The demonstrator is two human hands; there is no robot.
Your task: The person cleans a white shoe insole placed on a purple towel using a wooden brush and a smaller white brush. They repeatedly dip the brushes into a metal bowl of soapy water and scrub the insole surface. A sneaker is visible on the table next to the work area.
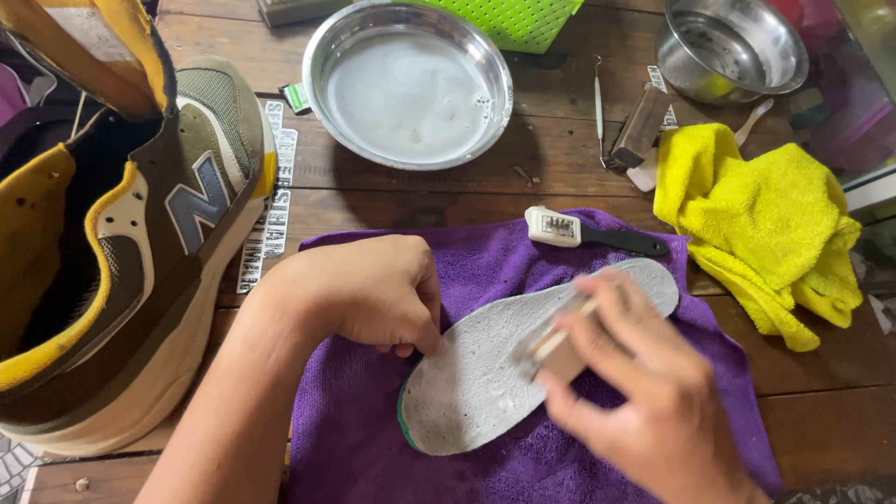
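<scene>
The left hand [369, 294] was curled into a loose fist, and its fingertips pressed down on the near edge of a grey insole [523, 364], keeping it in place. The insole lay flat on a purple towel [485, 261] that was spread on the wooden desk [560, 149]. The heel end of the insole showed a thin green rim, just below the left hand.

The right hand [644, 401] was closed around a small brush [551, 350] and held it against the middle of the insole. This hand and the brush were blurred, so the bristles could not be made out, and the fingers hid most of the handle. The lower part of the right hand was cut off by the bottom edge of the picture.

Just beyond the right hand, a second brush with a black handle [597, 233] lay on the towel. Further from both hands stood a metal bowl of soapy water [408, 89]. To the right of the right hand a yellow cloth [756, 215] lay crumpled, and past it a second metal bowl [733, 47] was partly cut off at the top. To the left of the left hand stood an olive and yellow sneaker [140, 252], very close to the camera; its toe was out of view.
</scene>
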